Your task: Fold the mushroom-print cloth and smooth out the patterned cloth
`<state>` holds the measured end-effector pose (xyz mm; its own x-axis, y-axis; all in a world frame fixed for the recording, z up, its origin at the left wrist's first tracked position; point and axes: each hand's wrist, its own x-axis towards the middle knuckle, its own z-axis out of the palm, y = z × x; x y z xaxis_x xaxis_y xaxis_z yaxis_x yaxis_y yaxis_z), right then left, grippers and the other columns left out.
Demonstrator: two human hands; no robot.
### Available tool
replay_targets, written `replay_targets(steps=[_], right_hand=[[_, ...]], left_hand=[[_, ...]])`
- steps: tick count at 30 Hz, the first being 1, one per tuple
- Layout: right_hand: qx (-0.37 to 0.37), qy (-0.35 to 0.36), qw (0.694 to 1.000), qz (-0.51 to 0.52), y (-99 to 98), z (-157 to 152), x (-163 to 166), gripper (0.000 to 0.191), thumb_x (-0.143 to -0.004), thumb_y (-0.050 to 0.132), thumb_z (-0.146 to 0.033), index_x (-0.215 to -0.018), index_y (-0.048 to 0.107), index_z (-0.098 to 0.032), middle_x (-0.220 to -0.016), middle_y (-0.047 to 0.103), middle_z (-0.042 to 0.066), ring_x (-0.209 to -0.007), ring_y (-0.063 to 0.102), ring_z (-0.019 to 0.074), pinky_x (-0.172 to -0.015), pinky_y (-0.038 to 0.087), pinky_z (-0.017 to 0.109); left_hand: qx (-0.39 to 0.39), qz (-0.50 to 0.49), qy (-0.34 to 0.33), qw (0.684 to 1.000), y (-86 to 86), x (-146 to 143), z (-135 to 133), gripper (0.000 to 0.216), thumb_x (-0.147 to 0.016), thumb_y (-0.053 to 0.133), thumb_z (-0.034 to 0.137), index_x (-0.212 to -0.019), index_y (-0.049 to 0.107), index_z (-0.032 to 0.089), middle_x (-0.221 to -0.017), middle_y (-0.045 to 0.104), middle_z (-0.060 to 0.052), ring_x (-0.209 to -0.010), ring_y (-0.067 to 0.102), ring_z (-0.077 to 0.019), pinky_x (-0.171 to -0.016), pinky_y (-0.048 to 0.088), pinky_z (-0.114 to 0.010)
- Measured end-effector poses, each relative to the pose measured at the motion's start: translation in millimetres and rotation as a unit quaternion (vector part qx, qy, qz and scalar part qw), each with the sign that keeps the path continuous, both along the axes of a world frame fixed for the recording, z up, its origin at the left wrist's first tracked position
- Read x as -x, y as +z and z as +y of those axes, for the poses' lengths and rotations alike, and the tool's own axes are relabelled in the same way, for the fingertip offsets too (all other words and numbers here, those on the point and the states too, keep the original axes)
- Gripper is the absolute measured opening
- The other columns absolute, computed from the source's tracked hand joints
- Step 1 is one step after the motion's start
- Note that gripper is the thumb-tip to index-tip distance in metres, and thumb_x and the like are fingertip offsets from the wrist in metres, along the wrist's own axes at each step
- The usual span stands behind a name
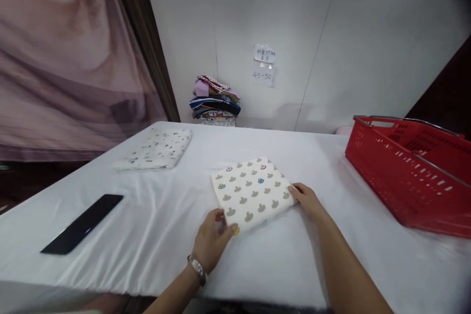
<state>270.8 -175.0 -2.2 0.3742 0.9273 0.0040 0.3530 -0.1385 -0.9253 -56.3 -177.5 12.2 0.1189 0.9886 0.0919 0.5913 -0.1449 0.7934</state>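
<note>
**Both hands on folded patterned cloth, mid-table**

Head view: Folded cream cloth (252,192) w/ small grey shapes, plus a few red, blue and green ones, lies flat on the white table cover (184,235), roughly centre, turned a bit so its corners point toward and away from the person. Left hand (213,238) sits at the cloth's near-left corner, fingers curled over the edge, thumb on top; looks like a light pinch on the corner, but can't tell for sure if it's gripped or just pressed. Wristwatch (197,270) on that wrist. Right hand (308,201) is at the cloth's right corner, fingers flat and close together, tips touching the edge; nothing grasped in it.

Rest of the table: 2nd folded cloth (156,148), white w/ small dark specks, lies far-left, well apart from the hands. Black flat slab (83,223), phone-like, lies near the left edge, closer to the person. Red plastic basket (412,171) w/ metal handles stands on the right side, near the right hand but not touching it.

Bkgd: stack of folded fabrics (215,100) in mixed colours against the white wall, behind the table's far edge. Two paper notes (264,65) stuck on the wall above-right of the stack; lower one reads "45-50". Pinkish curtain (66,59) fills the left.
</note>
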Motion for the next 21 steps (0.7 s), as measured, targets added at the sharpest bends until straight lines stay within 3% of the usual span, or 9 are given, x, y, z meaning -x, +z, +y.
replay_targets(steps=[11, 15, 21], right_hand=[[0.046, 0.014, 0.996, 0.075, 8.0, -4.2, 0.8, 0.038, -0.069, 0.062, -0.05, -0.09, 0.06, -0.017, -0.068, 0.057, 0.0, -0.054, 0.048, 0.0108, -0.045, 0.034, 0.021], [0.061, 0.029, 0.99, 0.121, 7.3, -4.7, -4.7, 0.034, -0.07, 0.062, -0.049, -0.083, 0.057, -0.018, -0.062, 0.055, 0.0, -0.053, 0.048, 0.0103, -0.041, 0.032, 0.019], [0.102, 0.061, 0.981, 0.151, 8.9, -9.6, -8.3, 0.035, -0.066, 0.067, -0.047, -0.082, 0.055, -0.018, -0.065, 0.054, -0.001, -0.051, 0.048, 0.0088, -0.038, 0.031, 0.018]], left_hand=[[-0.035, -0.044, 0.003, 0.998, -13.9, -1.1, -7.1, 0.052, -0.067, 0.063, 0.043, -0.111, 0.049, 0.019, -0.096, 0.061, -0.005, -0.092, 0.059, -0.0225, -0.084, 0.045, -0.041], [-0.054, -0.086, 0.004, 0.995, -15.5, -3.2, -10.6, 0.052, -0.068, 0.063, 0.04, -0.113, 0.048, 0.02, -0.093, 0.06, -0.003, -0.081, 0.059, -0.0184, -0.075, 0.049, -0.036], [0.01, -0.147, -0.023, 0.989, -20.9, -3.7, -11.7, 0.057, -0.071, 0.059, 0.04, -0.121, 0.04, 0.021, -0.088, 0.058, 0.0, -0.056, 0.054, -0.0101, -0.057, 0.05, -0.028]])
